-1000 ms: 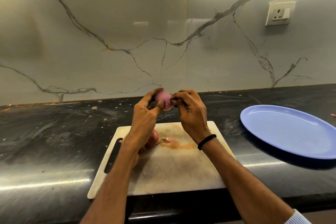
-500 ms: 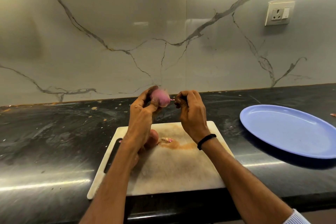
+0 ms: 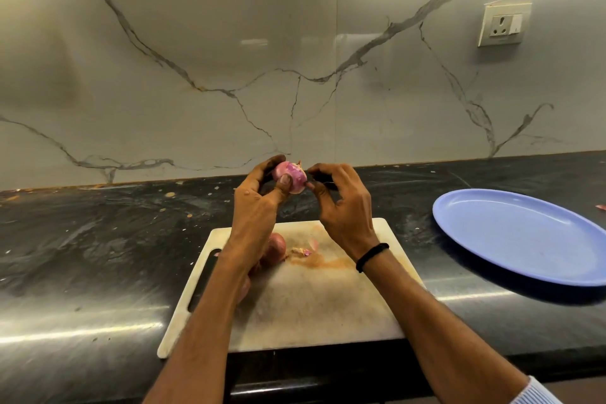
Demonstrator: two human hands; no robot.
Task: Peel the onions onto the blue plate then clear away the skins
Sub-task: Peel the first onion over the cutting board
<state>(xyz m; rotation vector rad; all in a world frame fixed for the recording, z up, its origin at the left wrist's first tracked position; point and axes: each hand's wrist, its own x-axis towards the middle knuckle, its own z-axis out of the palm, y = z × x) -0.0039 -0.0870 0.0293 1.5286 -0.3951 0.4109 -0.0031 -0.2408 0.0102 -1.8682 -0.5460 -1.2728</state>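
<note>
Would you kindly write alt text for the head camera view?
Two bare hands hold a small pink onion above a white cutting board: the left hand has it in its grip while the right hand picks at its skin. An unpeeled onion lies on the board, and an empty blue plate sits to the right.

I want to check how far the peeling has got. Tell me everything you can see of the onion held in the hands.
The onion is small, round, glossy pink-purple with paler patches, so most dry skin looks gone; a thin papery tip sticks up at its top right. It is held above the far edge of the cutting board, gripped by the left hand, thumb across its front, while the right hand pinches at its right side.
</note>
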